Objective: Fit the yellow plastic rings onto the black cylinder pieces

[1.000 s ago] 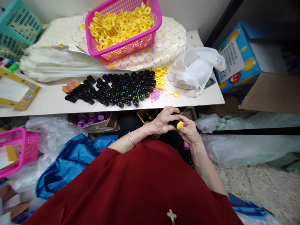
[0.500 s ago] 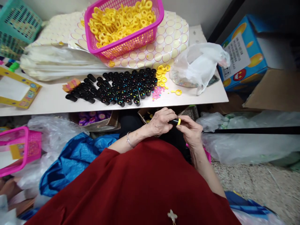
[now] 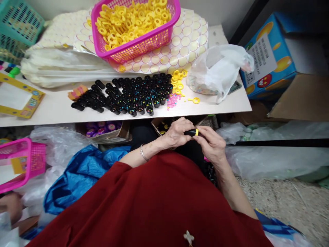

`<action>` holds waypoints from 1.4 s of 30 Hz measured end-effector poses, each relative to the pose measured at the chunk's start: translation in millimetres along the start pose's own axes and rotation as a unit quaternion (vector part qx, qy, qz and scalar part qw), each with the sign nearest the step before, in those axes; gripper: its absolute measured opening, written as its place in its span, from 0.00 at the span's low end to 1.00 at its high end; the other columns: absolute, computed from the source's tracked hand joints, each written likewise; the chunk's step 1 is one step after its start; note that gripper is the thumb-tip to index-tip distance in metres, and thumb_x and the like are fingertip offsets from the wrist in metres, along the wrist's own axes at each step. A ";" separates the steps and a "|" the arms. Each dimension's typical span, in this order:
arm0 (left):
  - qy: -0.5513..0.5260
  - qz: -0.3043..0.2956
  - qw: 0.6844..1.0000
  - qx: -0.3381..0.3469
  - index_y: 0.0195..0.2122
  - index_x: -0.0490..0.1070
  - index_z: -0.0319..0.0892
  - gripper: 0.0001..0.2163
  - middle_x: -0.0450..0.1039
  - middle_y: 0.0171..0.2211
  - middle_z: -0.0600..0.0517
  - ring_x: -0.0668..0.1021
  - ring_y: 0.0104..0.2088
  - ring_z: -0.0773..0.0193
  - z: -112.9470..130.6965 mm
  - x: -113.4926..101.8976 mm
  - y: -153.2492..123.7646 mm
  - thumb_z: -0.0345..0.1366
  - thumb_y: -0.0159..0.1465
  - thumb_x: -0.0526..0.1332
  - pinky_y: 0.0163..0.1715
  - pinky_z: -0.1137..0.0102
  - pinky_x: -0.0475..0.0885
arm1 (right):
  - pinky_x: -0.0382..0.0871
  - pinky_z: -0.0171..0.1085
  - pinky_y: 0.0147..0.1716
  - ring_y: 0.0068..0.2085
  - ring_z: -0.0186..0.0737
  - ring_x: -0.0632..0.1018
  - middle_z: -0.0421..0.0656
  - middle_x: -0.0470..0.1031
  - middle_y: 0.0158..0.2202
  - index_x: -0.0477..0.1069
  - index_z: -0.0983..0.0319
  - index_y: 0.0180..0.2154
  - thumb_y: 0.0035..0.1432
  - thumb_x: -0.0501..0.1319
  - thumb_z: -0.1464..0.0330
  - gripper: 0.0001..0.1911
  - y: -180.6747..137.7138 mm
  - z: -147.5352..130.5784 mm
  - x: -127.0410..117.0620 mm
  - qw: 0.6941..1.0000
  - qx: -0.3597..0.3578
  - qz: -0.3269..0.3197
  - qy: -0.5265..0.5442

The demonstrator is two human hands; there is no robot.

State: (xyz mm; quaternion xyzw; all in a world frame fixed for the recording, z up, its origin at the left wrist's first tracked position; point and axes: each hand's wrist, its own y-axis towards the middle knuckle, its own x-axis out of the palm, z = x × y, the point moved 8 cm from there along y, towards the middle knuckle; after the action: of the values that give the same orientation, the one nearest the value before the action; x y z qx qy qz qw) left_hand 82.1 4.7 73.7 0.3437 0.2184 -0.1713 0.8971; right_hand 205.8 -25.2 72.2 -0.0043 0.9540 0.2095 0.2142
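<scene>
In front of my lap, my left hand [image 3: 177,132] is closed around a small black tube [image 3: 189,132] that lies nearly level. A yellow cap [image 3: 197,132] sits at the tube's right end, pinched by the thumb and fingers of my right hand [image 3: 212,141]. Part of the cap is hidden behind those fingers. Beyond the table edge stand many black tubes [image 3: 141,92], several of them showing coloured bits at their open tops. Beside them are yellow ring-shaped pieces [image 3: 177,82], a small heap of pink beads [image 3: 173,101] and a single yellow piece [image 3: 195,100].
A pink basket [image 3: 136,43] full of yellow rings stands on sheets of round stickers [image 3: 190,31]. To the right are a tied plastic bag [image 3: 218,72] and a blue carton [image 3: 269,58]. Below the table are an open box of purple items [image 3: 102,130] and a blue sheet [image 3: 77,175].
My right hand has shifted slightly right and its wrist has turned a little. The tube stays between both hands. The view has tilted very slightly.
</scene>
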 end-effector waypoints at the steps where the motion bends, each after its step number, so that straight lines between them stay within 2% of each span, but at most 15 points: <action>1: -0.018 0.018 1.000 -0.006 0.32 0.74 0.38 0.09 0.75 0.31 0.48 0.72 0.31 0.66 -0.7 -2.4 -0.7 0.40 0.59 0.61 0.35 0.68 0.68 | 0.76 0.40 0.39 0.39 0.40 0.78 0.45 0.77 0.41 0.77 0.57 0.43 0.54 0.64 0.68 0.12 0.4 2.6 -0.4 0.999 0.023 0.006 0.030; 3: -0.082 0.033 0.996 -0.027 0.35 0.75 0.38 0.11 0.75 0.33 0.47 0.74 0.34 0.65 -3.6 -5.3 -1.5 0.41 0.58 0.63 0.38 0.67 0.69 | 0.76 0.39 0.38 0.39 0.39 0.78 0.44 0.77 0.41 0.77 0.57 0.42 0.53 0.65 0.68 0.13 0.4 7.8 -0.9 0.994 0.063 0.021 0.086; 7: -0.252 0.006 0.962 -0.109 0.39 0.76 0.38 0.15 0.74 0.37 0.47 0.76 0.39 0.64 -16.4 -1.9 -3.1 0.44 0.56 0.66 0.42 0.67 0.71 | 0.75 0.38 0.36 0.37 0.38 0.77 0.43 0.77 0.39 0.77 0.57 0.42 0.52 0.66 0.67 0.13 0.3 13.3 -2.1 0.989 0.088 0.041 0.115; 10: -0.321 -0.003 0.928 -0.188 0.38 0.77 0.38 0.17 0.75 0.36 0.48 0.76 0.38 0.65 -27.8 1.3 -8.1 0.44 0.51 0.69 0.43 0.68 0.72 | 0.75 0.39 0.38 0.38 0.38 0.78 0.44 0.77 0.41 0.76 0.57 0.43 0.54 0.65 0.68 0.13 2.2 8.9 -2.8 0.996 0.051 0.013 0.068; 15: -0.393 -0.051 0.857 -0.330 0.41 0.76 0.35 0.24 0.76 0.32 0.49 0.75 0.28 0.69 -37.6 17.1 -24.9 0.47 0.48 0.70 0.34 0.69 0.74 | 0.76 0.40 0.41 0.39 0.40 0.79 0.45 0.79 0.40 0.78 0.57 0.42 0.52 0.66 0.69 0.12 4.9 -5.3 -3.0 0.999 -0.024 -0.043 -0.005; 17: -0.378 -0.046 0.870 -0.313 0.41 0.76 0.34 0.24 0.76 0.32 0.48 0.76 0.28 0.68 -35.4 15.4 -25.2 0.48 0.50 0.69 0.33 0.70 0.74 | 0.77 0.39 0.39 0.37 0.39 0.79 0.44 0.79 0.38 0.78 0.57 0.39 0.51 0.67 0.69 0.11 4.0 -4.2 -3.2 0.999 -0.004 -0.031 0.008; 20: -0.301 -0.005 0.935 -0.188 0.39 0.77 0.36 0.19 0.77 0.34 0.46 0.77 0.33 0.65 -26.3 3.3 -18.4 0.47 0.54 0.67 0.37 0.69 0.74 | 0.77 0.36 0.31 0.29 0.35 0.78 0.41 0.78 0.32 0.79 0.57 0.36 0.49 0.68 0.66 0.09 -1.6 11.7 -0.1 0.987 0.107 0.010 0.116; 23: -0.202 0.007 0.978 -0.043 0.38 0.77 0.38 0.13 0.77 0.36 0.44 0.77 0.36 0.65 -13.0 -0.8 -17.1 0.43 0.58 0.64 0.39 0.68 0.73 | 0.75 0.34 0.21 0.21 0.32 0.76 0.39 0.76 0.25 0.78 0.61 0.31 0.45 0.71 0.61 0.12 -12.4 35.5 16.4 0.919 0.280 0.014 0.278; 25: -0.175 0.010 0.985 -0.007 0.37 0.76 0.39 0.12 0.78 0.38 0.44 0.77 0.36 0.65 -10.5 1.0 -19.0 0.42 0.59 0.64 0.40 0.66 0.73 | 0.74 0.32 0.17 0.18 0.33 0.75 0.39 0.74 0.21 0.76 0.64 0.26 0.40 0.73 0.59 0.16 -17.3 43.3 27.7 0.866 0.366 -0.009 0.340; 28: -0.229 0.046 0.968 -0.091 0.38 0.76 0.37 0.14 0.77 0.37 0.44 0.78 0.37 0.64 -22.9 1.8 -21.7 0.43 0.56 0.66 0.41 0.66 0.73 | 0.71 0.30 0.14 0.17 0.33 0.74 0.42 0.73 0.17 0.74 0.66 0.22 0.38 0.73 0.56 0.20 -15.0 46.0 30.6 0.846 0.411 -0.037 0.339; 31: -0.358 0.055 0.898 -0.251 0.39 0.76 0.35 0.21 0.77 0.34 0.46 0.78 0.34 0.65 -41.9 11.1 -29.0 0.45 0.50 0.70 0.36 0.67 0.75 | 0.72 0.29 0.15 0.17 0.33 0.74 0.43 0.73 0.17 0.74 0.67 0.25 0.45 0.68 0.50 0.24 -6.6 46.1 21.8 0.875 0.389 -0.022 0.289; 34: -0.438 0.041 0.837 -0.327 0.39 0.76 0.35 0.25 0.77 0.33 0.48 0.78 0.32 0.65 -47.6 16.9 -34.4 0.46 0.44 0.73 0.35 0.67 0.75 | 0.75 0.31 0.19 0.22 0.33 0.77 0.41 0.75 0.22 0.75 0.66 0.33 0.43 0.69 0.51 0.25 -1.1 43.6 21.2 0.882 0.364 -0.024 0.297; 36: -0.429 0.036 0.848 -0.308 0.37 0.77 0.36 0.23 0.76 0.34 0.48 0.77 0.35 0.65 -45.8 10.9 -32.9 0.45 0.43 0.74 0.40 0.66 0.74 | 0.79 0.35 0.24 0.27 0.35 0.79 0.42 0.77 0.28 0.74 0.64 0.38 0.39 0.72 0.53 0.27 -1.3 40.2 30.9 0.858 0.369 -0.068 0.352; 39: -0.354 0.023 0.905 -0.233 0.35 0.79 0.39 0.19 0.75 0.35 0.48 0.75 0.40 0.63 -37.5 -2.1 -28.6 0.44 0.45 0.73 0.46 0.63 0.71 | 0.80 0.39 0.29 0.32 0.38 0.80 0.43 0.79 0.37 0.74 0.61 0.40 0.36 0.74 0.56 0.28 -6.4 31.4 48.5 0.803 0.383 -0.159 0.429; 42: -0.272 0.007 0.951 -0.147 0.38 0.78 0.41 0.19 0.75 0.36 0.47 0.72 0.45 0.59 -23.8 -9.5 -25.5 0.47 0.49 0.71 0.51 0.57 0.67 | 0.80 0.39 0.29 0.30 0.38 0.80 0.44 0.79 0.35 0.75 0.62 0.40 0.39 0.74 0.61 0.25 -14.6 28.5 57.3 0.777 0.397 -0.194 0.448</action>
State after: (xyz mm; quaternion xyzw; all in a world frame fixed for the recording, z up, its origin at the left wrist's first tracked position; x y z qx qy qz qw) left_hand 55.9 4.7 48.8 0.1504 -0.0137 -0.2179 0.9642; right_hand 166.7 -22.4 19.5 -0.1971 0.9197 -0.2599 -0.2187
